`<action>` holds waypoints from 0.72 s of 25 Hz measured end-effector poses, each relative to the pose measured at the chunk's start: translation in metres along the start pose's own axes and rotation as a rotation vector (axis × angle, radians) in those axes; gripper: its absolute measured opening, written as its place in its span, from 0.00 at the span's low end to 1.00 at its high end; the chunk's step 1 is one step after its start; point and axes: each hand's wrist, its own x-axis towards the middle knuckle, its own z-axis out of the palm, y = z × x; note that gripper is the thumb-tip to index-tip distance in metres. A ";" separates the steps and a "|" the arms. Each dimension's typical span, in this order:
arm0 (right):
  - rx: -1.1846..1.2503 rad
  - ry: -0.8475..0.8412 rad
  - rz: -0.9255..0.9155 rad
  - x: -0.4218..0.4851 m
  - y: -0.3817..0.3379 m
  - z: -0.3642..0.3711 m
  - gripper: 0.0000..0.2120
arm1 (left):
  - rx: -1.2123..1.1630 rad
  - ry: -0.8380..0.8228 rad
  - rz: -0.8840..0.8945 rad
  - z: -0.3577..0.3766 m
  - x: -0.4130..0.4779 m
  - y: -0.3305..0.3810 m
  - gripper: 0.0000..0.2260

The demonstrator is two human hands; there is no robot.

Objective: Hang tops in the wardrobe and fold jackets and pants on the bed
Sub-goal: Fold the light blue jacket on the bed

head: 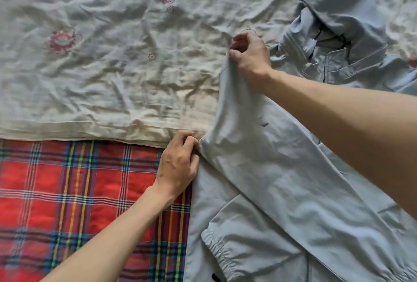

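Observation:
A pale blue jacket point(282, 180) lies spread over the right half of the bed, its hood point(338, 11) bunched at the upper right. A sleeve with an elastic cuff point(216, 250) is folded across the body near the bottom. My right hand point(248, 56) grips the jacket's left edge near the shoulder and lifts it off the sheet. My left hand point(178, 164) pinches the same edge lower down, at the seam where the two bed covers meet.
A crumpled white sheet with pink and yellow flowers point(112, 56) covers the far part of the bed. A red plaid blanket point(67, 202) covers the near left part, under my left forearm.

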 end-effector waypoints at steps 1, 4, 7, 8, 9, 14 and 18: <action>-0.100 0.018 -0.104 -0.010 0.001 -0.002 0.12 | 0.013 0.029 -0.020 0.000 -0.002 0.004 0.10; -0.335 0.121 -0.445 -0.068 0.017 -0.018 0.20 | 0.096 0.045 0.118 0.007 0.005 0.023 0.20; -0.652 -0.009 -0.511 -0.149 0.085 -0.048 0.27 | 0.362 -0.168 0.156 0.031 0.020 0.019 0.28; -0.756 -0.054 -0.514 -0.174 0.112 -0.063 0.29 | 0.429 -0.225 0.131 0.036 0.022 0.015 0.29; -0.828 -0.087 -0.530 -0.193 0.134 -0.079 0.31 | 0.467 -0.264 0.110 0.039 0.022 0.013 0.29; -0.835 -0.125 -0.634 -0.200 0.149 -0.164 0.29 | 0.407 -0.193 -0.035 0.026 0.026 0.038 0.26; -0.699 0.063 -0.176 -0.156 0.176 -0.229 0.27 | 0.361 -0.161 -0.099 0.044 0.050 0.094 0.26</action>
